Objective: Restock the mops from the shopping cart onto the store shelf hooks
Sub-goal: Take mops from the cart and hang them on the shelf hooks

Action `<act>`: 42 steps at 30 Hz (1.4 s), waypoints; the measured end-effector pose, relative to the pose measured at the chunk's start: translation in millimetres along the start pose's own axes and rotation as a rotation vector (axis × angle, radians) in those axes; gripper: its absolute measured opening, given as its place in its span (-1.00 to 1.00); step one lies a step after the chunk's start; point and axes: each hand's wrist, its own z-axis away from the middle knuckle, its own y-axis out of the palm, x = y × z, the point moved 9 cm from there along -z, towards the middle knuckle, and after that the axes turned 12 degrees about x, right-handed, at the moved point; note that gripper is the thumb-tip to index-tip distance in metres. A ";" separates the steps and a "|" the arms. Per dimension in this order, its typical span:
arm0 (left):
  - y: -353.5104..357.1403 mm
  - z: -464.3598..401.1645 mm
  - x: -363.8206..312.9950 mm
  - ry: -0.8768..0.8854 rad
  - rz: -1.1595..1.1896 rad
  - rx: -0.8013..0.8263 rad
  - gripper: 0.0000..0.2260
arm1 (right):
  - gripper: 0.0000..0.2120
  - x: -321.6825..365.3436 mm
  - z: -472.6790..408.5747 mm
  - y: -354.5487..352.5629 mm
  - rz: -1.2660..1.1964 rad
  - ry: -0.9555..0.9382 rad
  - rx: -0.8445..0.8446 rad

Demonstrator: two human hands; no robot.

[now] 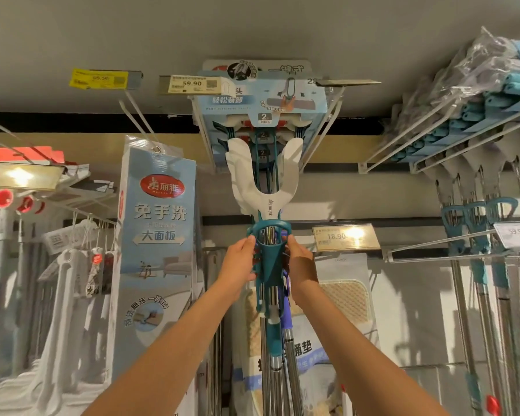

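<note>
A mop (269, 202) with a white Y-shaped yoke, teal lever frame and steel pole hangs straight ahead, its boxed head (261, 97) up at the top shelf hooks (335, 115). More mops of the same kind hang behind it. My left hand (242, 259) grips the left side of the teal frame. My right hand (299, 262) grips its right side. Both arms reach up and forward. The shopping cart is out of view.
A tall blue boxed flat mop (158, 235) hangs to the left. Teal-handled mops (478, 223) and bagged blue mop heads (475, 109) fill the right hooks. Price tags (192, 84) sit on hook ends. An empty hook arm (442, 241) juts out at the right.
</note>
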 end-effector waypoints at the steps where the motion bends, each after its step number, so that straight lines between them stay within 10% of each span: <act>1: -0.6 3.0 0.5 -0.002 0.007 -0.006 -0.77 | -0.67 -2.2 2.3 -1.8 0.031 0.029 -0.015; 8: -7.7 39.3 -10.8 0.091 -0.110 -0.022 -0.84 | -0.64 19.4 65.8 6.2 0.083 -0.188 0.013; 17: -34.7 155.6 -20.3 0.142 -0.810 -0.133 -0.24 | -0.43 24.1 156.7 29.8 0.389 -0.311 0.121; 24: -64.3 236.2 5.0 0.092 -1.142 -0.194 -0.24 | -0.44 5.0 234.6 44.3 0.785 -0.291 0.129; 42: -73.4 457.1 90.7 -0.311 -0.944 -0.320 -0.27 | -0.25 -91.2 414.1 80.7 0.801 -0.028 0.387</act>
